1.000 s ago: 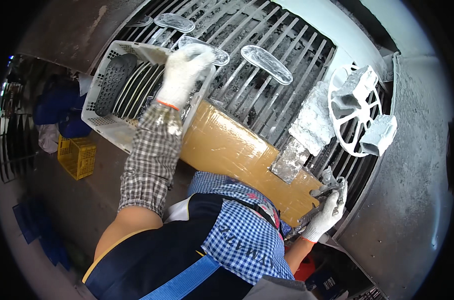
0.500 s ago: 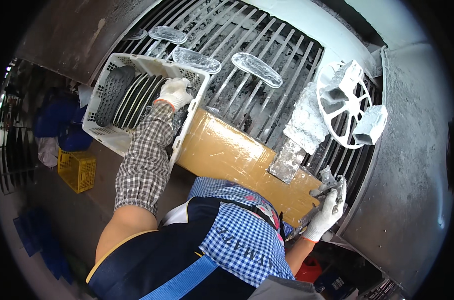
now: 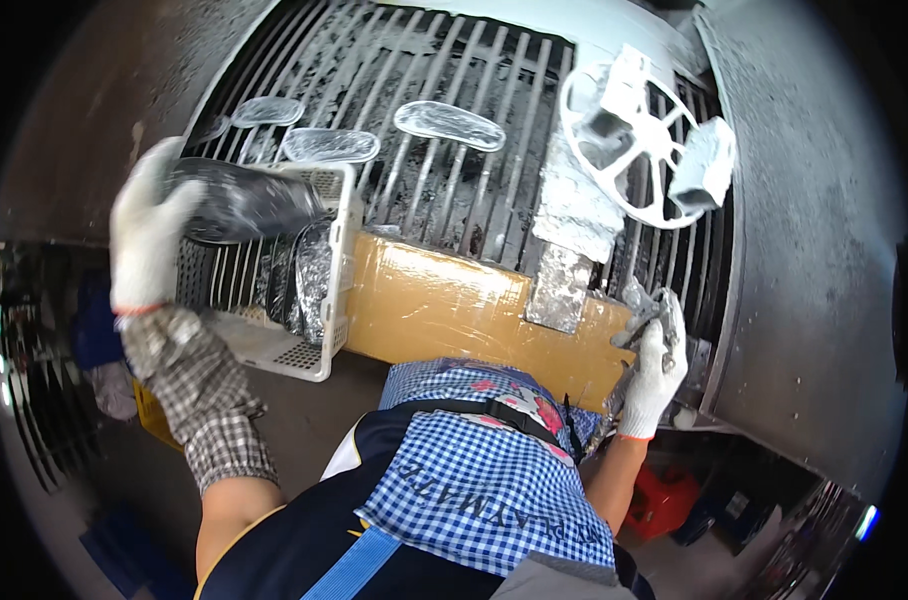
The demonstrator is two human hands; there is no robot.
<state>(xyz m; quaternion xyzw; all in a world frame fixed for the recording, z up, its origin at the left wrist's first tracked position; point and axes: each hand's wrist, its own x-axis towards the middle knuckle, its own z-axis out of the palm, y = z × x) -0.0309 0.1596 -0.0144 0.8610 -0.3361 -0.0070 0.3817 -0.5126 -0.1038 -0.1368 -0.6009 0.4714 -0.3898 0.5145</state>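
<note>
My left hand (image 3: 146, 225), in a white glove, grips one end of a dark, elongated sole-like piece (image 3: 244, 203), lifted over the white plastic basket (image 3: 344, 275). The piece is blurred by motion, and its surface looks shiny. Below it in the basket stand more dark pieces (image 3: 312, 280) on edge, some under crinkled clear film. At the right, my gloved right hand (image 3: 657, 375) is closed round a grey-crusted spray gun (image 3: 638, 308), beside the cardboard's right end.
Several film-covered oval pieces (image 3: 449, 125) lie on the slatted metal rack (image 3: 494, 190). A white spoked wheel (image 3: 656, 137) with blocky attachments stands at the right over the bars. Brown cardboard (image 3: 434, 300) lines the near edge; dark metal walls (image 3: 824, 250) flank the rack.
My left hand has come up out of the basket and moved left, bringing a dark sole-like piece with it. My right hand keeps the spray gun; the whole view has shifted.
</note>
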